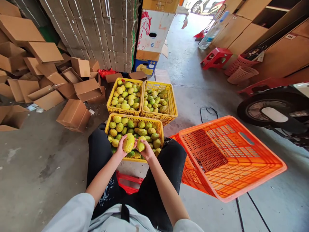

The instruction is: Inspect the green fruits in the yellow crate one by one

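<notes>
- Our left hand (121, 146) was curled round a lumpy, yellow oval fruit (128, 143); our right hand (146, 150) cupped a smaller yellow-green fruit (141, 145).
- Both fruits were above the yellow plastic lattice crate (135, 116).
- We seemed to be inspecting them, though the hidden fingertips left this uncertain.
- The next move called for gentle, secure grips.
</notes>
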{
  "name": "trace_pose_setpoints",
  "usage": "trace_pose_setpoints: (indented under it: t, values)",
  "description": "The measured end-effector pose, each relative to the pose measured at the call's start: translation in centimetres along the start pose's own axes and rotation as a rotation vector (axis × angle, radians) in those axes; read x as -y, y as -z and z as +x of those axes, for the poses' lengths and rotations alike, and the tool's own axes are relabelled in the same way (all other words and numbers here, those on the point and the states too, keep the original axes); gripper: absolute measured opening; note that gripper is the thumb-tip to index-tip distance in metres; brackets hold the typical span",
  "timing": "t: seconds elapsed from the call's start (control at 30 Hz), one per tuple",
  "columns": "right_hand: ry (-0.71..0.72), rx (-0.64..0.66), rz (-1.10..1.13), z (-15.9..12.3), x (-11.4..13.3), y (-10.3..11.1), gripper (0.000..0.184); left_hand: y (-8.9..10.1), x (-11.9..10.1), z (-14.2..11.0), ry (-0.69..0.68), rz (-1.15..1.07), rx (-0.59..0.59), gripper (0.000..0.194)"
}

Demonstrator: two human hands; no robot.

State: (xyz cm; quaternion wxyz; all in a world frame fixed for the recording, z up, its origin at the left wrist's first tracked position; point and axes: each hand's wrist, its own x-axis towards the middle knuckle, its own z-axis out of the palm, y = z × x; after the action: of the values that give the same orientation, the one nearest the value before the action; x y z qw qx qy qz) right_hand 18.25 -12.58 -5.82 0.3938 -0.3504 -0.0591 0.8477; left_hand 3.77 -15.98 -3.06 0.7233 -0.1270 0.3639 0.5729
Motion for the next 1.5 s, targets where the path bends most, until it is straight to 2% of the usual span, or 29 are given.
trace_pose_setpoints:
  t: [0.13, 0.3, 0.47, 0.63, 0.73, 0.93, 1.13, 1.33, 1.5]
  values:
    - [0.022, 0.024, -0.011, 0.0, -0.1, -0.3, 0.031, 0.1, -0.2, 0.3, 0.005, 0.018, -0.028, 0.038]
    - [-0.02, -0.002, 0.014, -0.4, 0.7, -0.7, 0.018, -0.1, -0.6, 0.3, -0.046, -0.014, -0.028, 0.047]
    - [-0.006, 0.031, 0.052, -0.6, 1.5, -0.9, 0.021, -0.5, -1.0, 0.0, -0.109, -0.089, -0.021, 0.035]
    - [0.071, -0.053, 0.057, -0.1, 1.5, -0.3, 0.026, -0.4, -1.2, 0.1, -0.097, -0.057, 0.051, 0.04]
    - [0.094, -0.074, 0.055, 0.1, 1.4, 0.1, 0.023, 0.0, -1.0, 0.3, -0.087, -0.067, 0.058, 0.043]
    - [0.004, -0.073, 0.025, 0.2, 0.7, -0.1, 0.02, 0.2, -0.3, 0.7, -0.032, 0.019, 0.025, 0.038]
    - [-0.006, -0.05, -0.006, 0.3, 0.5, -0.5, 0.021, 0.0, -0.3, 0.8, -0.096, 0.096, 0.007, 0.036]
    - [0.032, -0.002, 0.08, -0.2, 1.2, -0.8, 0.024, -0.4, -0.8, 0.3, -0.113, -0.035, 0.023, 0.046]
    - [0.1, 0.033, 0.113, 0.1, 1.5, -0.2, 0.024, -0.3, -1.2, 0.3, -0.131, -0.106, 0.081, 0.042]
